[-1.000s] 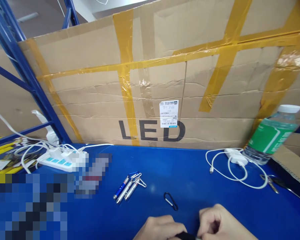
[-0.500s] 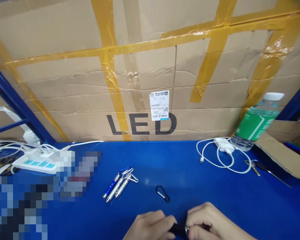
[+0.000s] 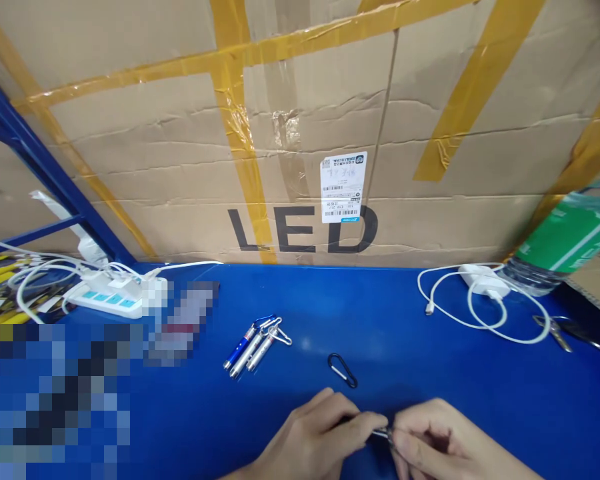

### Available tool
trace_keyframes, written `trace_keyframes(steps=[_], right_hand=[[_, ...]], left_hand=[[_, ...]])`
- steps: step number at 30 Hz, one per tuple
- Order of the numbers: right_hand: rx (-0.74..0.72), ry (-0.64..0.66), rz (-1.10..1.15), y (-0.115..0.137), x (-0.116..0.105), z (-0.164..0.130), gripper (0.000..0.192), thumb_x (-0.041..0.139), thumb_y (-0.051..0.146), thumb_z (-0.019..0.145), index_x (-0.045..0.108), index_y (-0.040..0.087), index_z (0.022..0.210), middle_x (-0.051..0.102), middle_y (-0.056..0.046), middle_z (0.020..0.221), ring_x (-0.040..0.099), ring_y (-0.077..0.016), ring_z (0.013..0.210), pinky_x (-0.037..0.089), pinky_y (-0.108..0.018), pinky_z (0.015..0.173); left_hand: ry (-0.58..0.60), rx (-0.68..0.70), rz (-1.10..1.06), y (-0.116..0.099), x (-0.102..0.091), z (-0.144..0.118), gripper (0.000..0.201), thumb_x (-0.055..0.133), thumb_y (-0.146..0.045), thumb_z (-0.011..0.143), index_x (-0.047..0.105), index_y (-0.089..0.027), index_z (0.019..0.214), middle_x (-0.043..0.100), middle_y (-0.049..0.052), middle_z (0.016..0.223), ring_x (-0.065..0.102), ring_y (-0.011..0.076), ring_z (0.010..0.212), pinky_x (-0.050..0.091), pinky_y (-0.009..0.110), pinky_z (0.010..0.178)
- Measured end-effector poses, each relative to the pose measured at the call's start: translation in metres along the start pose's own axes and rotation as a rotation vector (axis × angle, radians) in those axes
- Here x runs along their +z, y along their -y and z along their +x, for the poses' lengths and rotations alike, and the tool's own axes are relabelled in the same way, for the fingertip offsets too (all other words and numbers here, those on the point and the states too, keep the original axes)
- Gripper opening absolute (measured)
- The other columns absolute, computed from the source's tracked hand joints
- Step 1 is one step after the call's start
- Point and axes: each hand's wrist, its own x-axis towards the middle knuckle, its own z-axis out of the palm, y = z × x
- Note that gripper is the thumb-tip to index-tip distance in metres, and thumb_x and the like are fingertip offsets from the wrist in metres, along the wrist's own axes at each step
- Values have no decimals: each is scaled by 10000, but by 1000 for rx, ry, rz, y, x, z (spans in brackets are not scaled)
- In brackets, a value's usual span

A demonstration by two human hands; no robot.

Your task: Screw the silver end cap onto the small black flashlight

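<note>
My left hand (image 3: 325, 430) is closed on a small black-and-silver object (image 3: 381, 433), with thumb and fingers pinching it. My right hand (image 3: 443, 437) pinches the silvery end of the same object from the other side. Most of the object is covered by the fingers, so its kind cannot be made out. Just beyond my hands lies a black carabiner (image 3: 339, 370) with a silver gate. Further left, a blue penlight (image 3: 239, 353) rests beside two silver penlights (image 3: 247, 357), with clips at their far ends.
A large taped cardboard box (image 3: 180, 160) stands along the back of the blue table (image 3: 180, 413). At left is a white power strip (image 3: 115, 300) with cables. On the right are a coiled white charger cable (image 3: 520, 337), keys (image 3: 560, 337) and a green-labelled bottle (image 3: 565, 240).
My view has tilted down and turned left, so the table items appear shifted right and up. Both hands still grip the object, and more silver shows between them.
</note>
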Motion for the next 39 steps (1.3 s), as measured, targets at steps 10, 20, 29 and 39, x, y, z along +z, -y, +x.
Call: trace_keyframes(steps=[10,20,29,39], right_hand=[[-28,31,39,-1,1,-2,478,626,563,711,656,96,609,470,25,436,392,-37,359,308,-134,357],[-28,-22,86,0,2,-3,397,661,496,714,644,114,609,503,34,457,408,-38,365,278,-140,345],[10,-119,-41,3,7,-2,377,637,476,724,588,130,585,494,35,460,431,-47,358,281,-143,336],[-477,-437,-321,-5,-9,-2,230,707,375,726,737,222,896,610,-39,767,477,-70,471,395,-177,404]], left_hand=[[-109,35,35,1,7,1,270,392,-295,956,629,-194,1037,556,10,602,501,123,491,409,222,467],[-15,-125,-109,-8,2,0,211,456,-241,916,644,-186,994,643,28,649,546,142,519,418,255,531],[52,-183,-168,-7,4,-1,171,436,-215,899,602,-176,908,664,25,700,554,143,557,425,236,565],[66,-471,-316,-14,-3,4,146,481,-168,886,597,-210,964,687,-1,877,634,146,785,456,218,713]])
